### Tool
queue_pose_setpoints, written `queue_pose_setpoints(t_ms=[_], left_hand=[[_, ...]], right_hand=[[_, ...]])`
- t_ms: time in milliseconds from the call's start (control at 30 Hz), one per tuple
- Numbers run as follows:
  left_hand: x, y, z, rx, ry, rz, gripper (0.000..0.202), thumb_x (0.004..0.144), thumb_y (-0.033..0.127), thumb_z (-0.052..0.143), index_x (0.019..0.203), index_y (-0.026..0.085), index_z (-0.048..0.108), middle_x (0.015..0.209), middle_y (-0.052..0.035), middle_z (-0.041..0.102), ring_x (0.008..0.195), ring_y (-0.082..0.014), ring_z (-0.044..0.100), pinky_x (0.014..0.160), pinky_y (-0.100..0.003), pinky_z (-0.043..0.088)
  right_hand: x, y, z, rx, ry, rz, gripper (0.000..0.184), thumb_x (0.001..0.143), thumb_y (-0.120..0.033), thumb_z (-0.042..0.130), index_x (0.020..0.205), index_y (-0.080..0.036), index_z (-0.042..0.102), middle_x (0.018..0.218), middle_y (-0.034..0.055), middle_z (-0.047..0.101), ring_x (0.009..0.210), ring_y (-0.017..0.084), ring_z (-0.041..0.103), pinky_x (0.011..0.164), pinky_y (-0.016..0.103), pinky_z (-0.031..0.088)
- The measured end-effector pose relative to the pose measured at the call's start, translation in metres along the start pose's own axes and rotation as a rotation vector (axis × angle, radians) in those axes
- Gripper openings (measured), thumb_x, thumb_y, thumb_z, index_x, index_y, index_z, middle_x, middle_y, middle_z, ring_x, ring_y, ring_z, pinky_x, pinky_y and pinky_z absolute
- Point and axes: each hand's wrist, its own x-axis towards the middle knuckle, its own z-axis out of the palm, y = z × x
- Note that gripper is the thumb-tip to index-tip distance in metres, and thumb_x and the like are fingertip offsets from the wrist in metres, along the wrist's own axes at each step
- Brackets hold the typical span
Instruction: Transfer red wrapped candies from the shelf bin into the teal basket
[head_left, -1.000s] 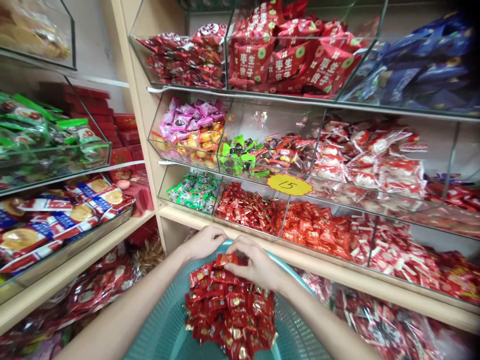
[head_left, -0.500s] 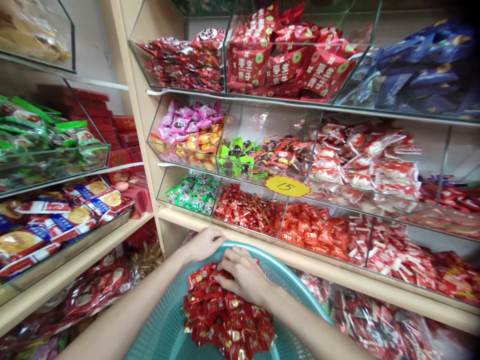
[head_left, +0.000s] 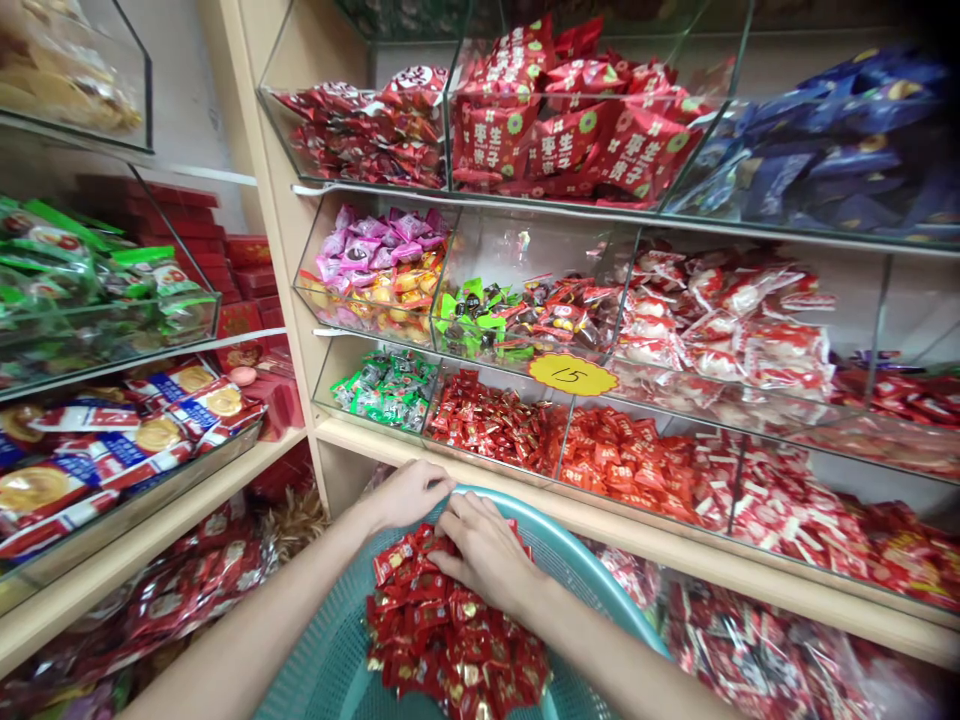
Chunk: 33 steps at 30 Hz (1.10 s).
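A teal plastic basket (head_left: 600, 590) with perforated sides sits low in front of me. A heap of small red-and-gold wrapped candies (head_left: 457, 640) lies inside it. At the basket's far rim, slightly left, my left hand (head_left: 412, 492) is closed, its fingers curled over the edge. My right hand (head_left: 484, 550) reaches inside and rests on the upper part of the candy heap, thumb apart from the bent fingers. What lies under its palm is hidden.
Just beyond the basket runs a wooden shelf edge (head_left: 645, 530). Clear bins above it hold green candies (head_left: 386, 388), dark red candies (head_left: 487, 420) and orange-red candies (head_left: 630, 455). A yellow price tag (head_left: 574, 375) marks "15". Packaged biscuits (head_left: 150, 430) fill a left shelf.
The view has shifted very slightly. Both hands stay nearly where they were, the left at the rim and the right on the candies.
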Motion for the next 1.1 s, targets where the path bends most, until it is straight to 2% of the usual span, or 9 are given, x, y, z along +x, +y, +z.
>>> queue_pose_setpoints(t_ms=[133,267,400,467,533,600,733,900,1100], left_hand=[[-0.003,0.003,-0.001,0.019,-0.033,0.013,0.039,0.081,0.042,0.041,0.078,0.013,0.067,0.073,-0.0027,0.065,0.069,-0.015,0.052,0.063,-0.021,0.039],[-0.005,0.004,-0.002,0.021,-0.047,0.026,0.038,0.082,0.041,0.042,0.084,0.014,0.068,0.078,-0.0031,0.068,0.073,-0.017,0.055,0.067,-0.023,0.04],[-0.004,0.004,-0.002,0.061,-0.039,0.042,0.036,0.083,0.042,0.042,0.091,0.018,0.068,0.082,-0.0022,0.069,0.076,-0.0181,0.058,0.068,-0.023,0.04],[-0.003,0.005,-0.002,0.118,-0.033,0.031,0.037,0.084,0.044,0.041,0.09,0.019,0.068,0.081,-0.002,0.068,0.073,-0.0177,0.058,0.065,-0.023,0.038],[-0.002,0.004,-0.002,0.198,-0.02,0.002,0.04,0.084,0.047,0.04,0.083,0.019,0.068,0.076,-0.0027,0.067,0.069,-0.0175,0.057,0.061,-0.023,0.036],[-0.003,0.004,-0.002,0.252,-0.005,-0.016,0.043,0.084,0.05,0.038,0.078,0.019,0.068,0.072,-0.0032,0.066,0.068,-0.0176,0.057,0.06,-0.023,0.034],[-0.006,0.003,-0.003,0.278,0.004,-0.006,0.044,0.085,0.051,0.036,0.079,0.02,0.067,0.072,-0.0031,0.065,0.07,-0.0171,0.057,0.06,-0.022,0.033],[-0.01,0.004,-0.005,0.295,0.007,-0.018,0.044,0.085,0.052,0.035,0.083,0.022,0.067,0.077,-0.0037,0.067,0.073,-0.0182,0.058,0.061,-0.023,0.034],[-0.011,0.005,-0.006,0.275,0.005,-0.022,0.045,0.085,0.052,0.035,0.086,0.022,0.067,0.081,-0.0045,0.067,0.077,-0.0192,0.059,0.064,-0.024,0.035]], right_hand=[[-0.001,-0.002,0.0,0.01,0.005,-0.015,0.024,0.077,-0.041,0.061,0.082,-0.019,0.053,0.093,0.0049,0.054,0.086,0.02,0.049,0.073,0.032,0.037],[0.001,-0.002,-0.014,0.067,0.078,-0.009,0.03,0.081,-0.049,0.052,0.08,-0.019,0.054,0.089,0.004,0.055,0.083,0.018,0.048,0.073,0.03,0.037],[0.014,0.019,-0.036,0.093,0.265,0.13,0.026,0.088,-0.04,0.042,0.083,-0.019,0.056,0.085,0.0047,0.054,0.083,0.017,0.048,0.075,0.029,0.037],[0.025,0.037,-0.042,0.084,0.302,0.228,0.021,0.089,-0.034,0.043,0.084,-0.019,0.057,0.087,0.0055,0.055,0.084,0.017,0.049,0.075,0.029,0.037],[0.038,0.055,-0.044,0.058,0.259,0.336,0.016,0.086,-0.03,0.047,0.086,-0.018,0.058,0.089,0.006,0.056,0.086,0.017,0.051,0.076,0.028,0.038],[0.052,0.069,-0.042,0.006,0.156,0.474,0.015,0.083,-0.029,0.05,0.088,-0.019,0.059,0.093,0.0065,0.058,0.089,0.017,0.053,0.076,0.026,0.038],[0.077,0.078,-0.034,-0.062,0.06,0.669,0.023,0.079,-0.036,0.054,0.088,-0.016,0.061,0.096,0.0112,0.061,0.092,0.021,0.056,0.073,0.028,0.039],[0.095,0.079,-0.021,-0.048,0.029,0.79,0.03,0.071,-0.041,0.061,0.084,-0.014,0.063,0.097,0.0157,0.063,0.092,0.026,0.058,0.068,0.031,0.041],[0.096,0.091,-0.014,0.045,-0.011,0.835,0.028,0.067,-0.041,0.065,0.082,-0.018,0.064,0.087,0.0092,0.067,0.079,0.021,0.062,0.059,0.026,0.039]])
